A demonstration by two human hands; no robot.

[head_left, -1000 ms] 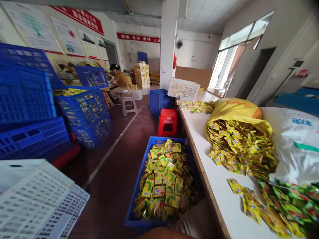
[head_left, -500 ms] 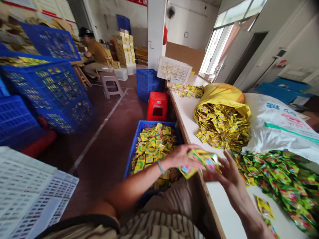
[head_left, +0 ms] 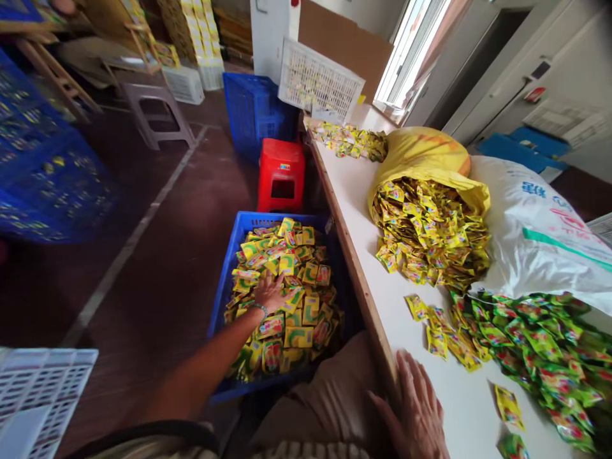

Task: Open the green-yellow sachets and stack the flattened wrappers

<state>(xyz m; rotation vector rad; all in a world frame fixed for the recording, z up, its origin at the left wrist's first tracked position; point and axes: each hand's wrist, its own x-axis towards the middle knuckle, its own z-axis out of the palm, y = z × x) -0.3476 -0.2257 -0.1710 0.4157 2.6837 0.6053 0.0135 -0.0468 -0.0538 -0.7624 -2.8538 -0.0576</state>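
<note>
My left hand (head_left: 271, 293) reaches down onto yellow packets (head_left: 299, 336) heaped in a blue crate (head_left: 224, 274) beside my legs. Its fingers are spread over the packets, and nothing shows in its grip. My right hand (head_left: 415, 405) rests at the wooden edge of the white table (head_left: 354, 197), fingers stretched out and holding nothing. Nearest to it on the tabletop lie a few small yellow sachets (head_left: 437, 341) and a single yellow sachet (head_left: 509, 406). Further right spreads a pile of green sachets (head_left: 545, 344).
A yellow sack (head_left: 425, 150) spills yellow sachets across the table, beside a white sack (head_left: 511, 223). Behind the crate stand a red stool (head_left: 282, 172) and another blue crate (head_left: 255, 118). A white crate (head_left: 48, 395) is at lower left; a grey stool (head_left: 155, 115) stands farther off.
Both hands were together over the table edge with a yellow packet. My left hand has moved down-left into the crate, the right down to the table edge; the packet is out of both hands.
</note>
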